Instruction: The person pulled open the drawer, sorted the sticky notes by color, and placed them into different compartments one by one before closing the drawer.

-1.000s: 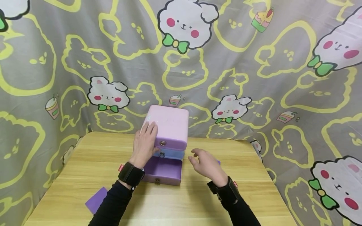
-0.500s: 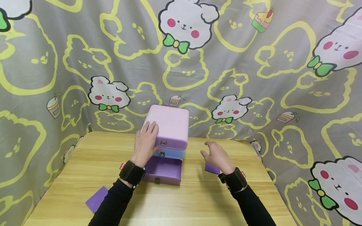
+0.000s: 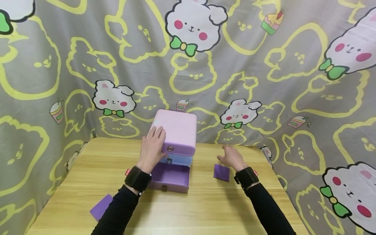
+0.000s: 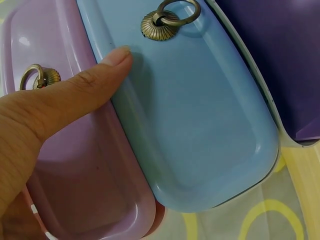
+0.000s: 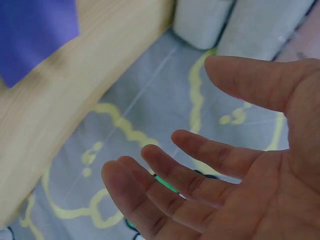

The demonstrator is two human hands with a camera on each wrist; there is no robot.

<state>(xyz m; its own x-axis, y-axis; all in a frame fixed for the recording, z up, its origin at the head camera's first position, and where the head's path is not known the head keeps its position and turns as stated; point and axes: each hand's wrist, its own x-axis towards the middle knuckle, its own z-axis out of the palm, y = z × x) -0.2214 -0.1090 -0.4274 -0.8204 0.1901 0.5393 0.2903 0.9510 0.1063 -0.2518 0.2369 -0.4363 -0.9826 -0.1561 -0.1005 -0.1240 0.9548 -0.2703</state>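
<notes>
A small drawer cabinet (image 3: 176, 130) with a pale pink top stands on the wooden table. Its lilac top drawer (image 4: 95, 165) and blue middle drawer (image 4: 200, 110) are closed, each with a brass ring pull. The purple bottom drawer (image 3: 171, 174) is pulled out, and its visible inside holds nothing. My left hand (image 3: 151, 148) rests on the cabinet's left side, fingers over the top and thumb extended across the front to the blue drawer. To the right, a purple square piece (image 3: 221, 172) lies flat. My right hand (image 3: 232, 157) hovers just beyond it, fingers loosely bent and holding nothing.
Another purple square (image 3: 101, 207) lies at the front left, partly covered by the left sleeve. A grey curtain (image 3: 194, 71) with yellow outlines and rabbit faces hangs behind and at both sides of the table (image 3: 202, 212).
My right hand has moved right and away from the cabinet, uncovering the purple square on that side. The left hand has stayed on the cabinet.
</notes>
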